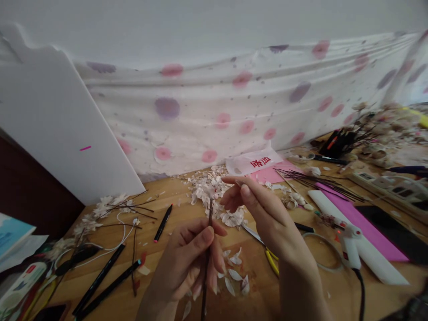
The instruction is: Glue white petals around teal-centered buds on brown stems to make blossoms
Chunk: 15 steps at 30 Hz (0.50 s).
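My left hand (197, 252) is closed around a thin dark brown stem (210, 214), held upright between thumb and fingers. Pale pinkish petals show at the stem's tip, but they blend with the pile behind. My right hand (256, 200) is raised to the right of the tip, palm turned toward it. Its thumb presses against the index finger; anything pinched there is too small to make out. Beyond both hands lies a heap of whitish petals (200, 194). Several loose petals (235, 274) rest on the wooden table (180, 189) beneath them.
To the right lie a glue gun (349, 245), a roll of tape (323, 252), dark stems (321, 183) and a phone (394, 227). Yellow-handled scissors (272, 263) are beside my right wrist. Markers (163, 223) and finished-looking blossom twigs (103, 211) lie left, below a white board (67, 129).
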### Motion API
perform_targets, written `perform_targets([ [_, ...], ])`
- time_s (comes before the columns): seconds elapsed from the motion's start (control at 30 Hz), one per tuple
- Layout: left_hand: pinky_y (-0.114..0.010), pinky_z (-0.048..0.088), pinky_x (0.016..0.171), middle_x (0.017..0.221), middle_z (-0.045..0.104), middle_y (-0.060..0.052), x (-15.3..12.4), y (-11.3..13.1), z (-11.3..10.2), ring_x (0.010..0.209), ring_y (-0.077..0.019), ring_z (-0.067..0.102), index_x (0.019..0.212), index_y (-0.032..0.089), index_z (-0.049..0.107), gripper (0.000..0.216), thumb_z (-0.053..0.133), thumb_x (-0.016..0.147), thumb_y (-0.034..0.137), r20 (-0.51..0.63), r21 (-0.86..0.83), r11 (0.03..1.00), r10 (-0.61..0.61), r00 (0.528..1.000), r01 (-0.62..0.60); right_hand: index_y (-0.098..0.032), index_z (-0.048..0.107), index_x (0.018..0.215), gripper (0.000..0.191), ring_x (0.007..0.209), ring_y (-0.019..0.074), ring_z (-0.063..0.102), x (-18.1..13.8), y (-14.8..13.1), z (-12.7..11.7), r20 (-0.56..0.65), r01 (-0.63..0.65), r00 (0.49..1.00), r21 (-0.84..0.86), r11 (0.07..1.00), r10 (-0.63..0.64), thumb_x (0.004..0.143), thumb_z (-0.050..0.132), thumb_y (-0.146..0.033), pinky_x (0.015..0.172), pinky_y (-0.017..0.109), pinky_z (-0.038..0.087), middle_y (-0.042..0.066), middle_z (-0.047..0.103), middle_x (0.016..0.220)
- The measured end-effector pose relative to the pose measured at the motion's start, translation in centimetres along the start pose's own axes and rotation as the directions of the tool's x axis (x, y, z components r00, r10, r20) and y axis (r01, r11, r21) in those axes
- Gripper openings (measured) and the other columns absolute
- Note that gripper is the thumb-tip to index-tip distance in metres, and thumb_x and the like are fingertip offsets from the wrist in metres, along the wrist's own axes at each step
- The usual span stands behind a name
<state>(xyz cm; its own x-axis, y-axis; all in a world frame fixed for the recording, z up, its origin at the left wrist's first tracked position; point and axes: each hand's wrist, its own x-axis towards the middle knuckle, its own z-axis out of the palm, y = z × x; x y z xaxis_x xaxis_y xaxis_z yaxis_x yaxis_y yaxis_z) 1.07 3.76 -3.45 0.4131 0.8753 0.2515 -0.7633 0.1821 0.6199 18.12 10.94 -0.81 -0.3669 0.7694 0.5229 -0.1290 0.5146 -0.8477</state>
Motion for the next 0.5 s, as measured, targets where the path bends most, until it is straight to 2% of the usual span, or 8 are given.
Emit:
perform_targets([
  [0.17,-0.004,0.052,0.041,0.083,0.087,-0.003,-0.02,0.24,-0.10,0.056,-0.0092,0.079,0.110,0.014,0.080,0.023,0.059,0.108,0.023,-0.009,0.004,1.000,0.001,1.000,-0.001,-0.038,0.073,0.131,0.032,0.080,0.0089,0.069,0.22,-0.43,-0.22,0.035,0.078,0.997,-0.082,0.994,-0.075,0.108,0.056,-0.023,0.076,0.021,0.055,-0.005,0.079,0.097],
  [0.23,-0.004,0.052,0.042,0.082,0.087,-0.002,-0.04,0.25,-0.08,0.056,-0.0091,0.079,0.110,0.014,0.080,0.023,0.059,0.107,0.024,-0.015,0.003,1.000,0.003,1.000,-0.003,-0.040,0.079,0.120,0.033,0.084,0.0097,0.072,0.40,-0.64,-0.23,-0.001,0.131,0.991,-0.114,0.985,-0.132,0.102,0.066,-0.016,0.078,0.022,0.055,-0.006,0.081,0.098],
  [0.33,-0.003,0.051,0.041,0.081,0.086,-0.002,-0.12,0.22,0.02,0.055,-0.0092,0.078,0.110,0.014,0.080,0.022,0.060,0.107,0.024,-0.022,0.001,1.000,0.001,1.000,-0.001,-0.037,0.084,0.102,0.029,0.088,0.0125,0.073,0.51,-0.81,-0.10,-0.104,0.183,0.976,-0.085,0.979,-0.192,0.092,0.077,-0.011,0.079,0.023,0.055,-0.006,0.081,0.095],
  [0.5,-0.003,0.051,0.040,0.080,0.086,-0.003,-0.25,0.11,0.26,0.053,-0.0088,0.078,0.108,0.014,0.080,0.022,0.061,0.107,0.025,-0.026,-0.012,1.000,-0.014,1.000,0.014,-0.030,0.082,0.087,0.018,0.077,0.0122,0.066,0.45,-0.98,0.13,-0.191,0.181,0.964,-0.051,0.982,-0.187,0.086,0.084,-0.012,0.069,0.024,0.052,-0.006,0.076,0.082],
])
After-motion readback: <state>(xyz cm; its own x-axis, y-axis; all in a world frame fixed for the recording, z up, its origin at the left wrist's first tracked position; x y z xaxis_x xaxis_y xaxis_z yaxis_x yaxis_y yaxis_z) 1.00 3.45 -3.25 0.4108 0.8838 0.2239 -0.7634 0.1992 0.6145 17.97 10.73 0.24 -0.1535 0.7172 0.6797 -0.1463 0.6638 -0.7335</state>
